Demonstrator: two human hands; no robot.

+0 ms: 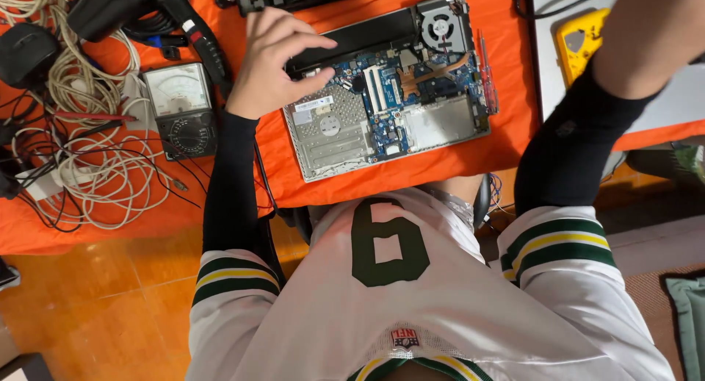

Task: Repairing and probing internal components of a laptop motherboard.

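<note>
An opened laptop base (pixel 389 94) lies on the orange cloth (pixel 470 160), its blue circuit board, fan (pixel 440 24) and long black battery (pixel 367 36) exposed. My left hand (pixel 275 61) rests at the laptop's left end, fingers spread and curled, fingertips touching the battery and the board's edge. It holds nothing that I can see. My right arm (pixel 587 124), in a black sleeve, rises to the upper right; the hand itself is out of frame. A red-handled screwdriver (pixel 486 72) lies along the laptop's right side.
A grey analog multimeter (pixel 182 109) sits left of my hand. Coiled beige and black cables (pixel 88 160) cover the far left. A black tool with a red-marked handle (pixel 183 21) lies at the top left. A yellow device (pixel 580 39) sits on a white surface at right.
</note>
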